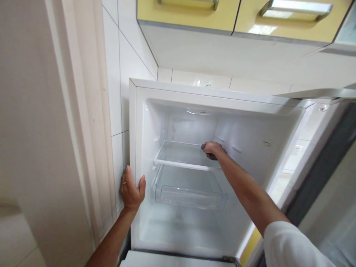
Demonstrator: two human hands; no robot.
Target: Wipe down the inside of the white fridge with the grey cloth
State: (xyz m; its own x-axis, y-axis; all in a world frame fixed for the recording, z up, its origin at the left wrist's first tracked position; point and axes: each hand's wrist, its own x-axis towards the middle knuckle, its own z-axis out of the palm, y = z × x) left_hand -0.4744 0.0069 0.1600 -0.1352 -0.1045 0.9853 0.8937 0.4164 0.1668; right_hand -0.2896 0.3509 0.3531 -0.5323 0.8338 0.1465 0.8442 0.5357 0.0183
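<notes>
The open white refrigerator (219, 94) stands before me. My right hand (213, 147) reaches inside, closed round a bunched dark grey-brown cloth (211, 156), near the right end of the upper glass shelf (180, 152). Most of the cloth is hidden behind the hand and forearm. My left hand (132, 189) rests against the refrigerator's left outer edge, thumb toward the front frame and fingers along the side. It wears a ring and holds nothing loose. Below the upper shelf sits a clear plastic drawer or tray (191, 196).
Yellow cabinets (189, 9) with metal handles hang above the refrigerator. Its door (319, 178) stands open at the right. A pale door frame (86, 111) and white wall tiles (112, 74) are close on the left. Clear plastic (203, 82) lies on top of the refrigerator.
</notes>
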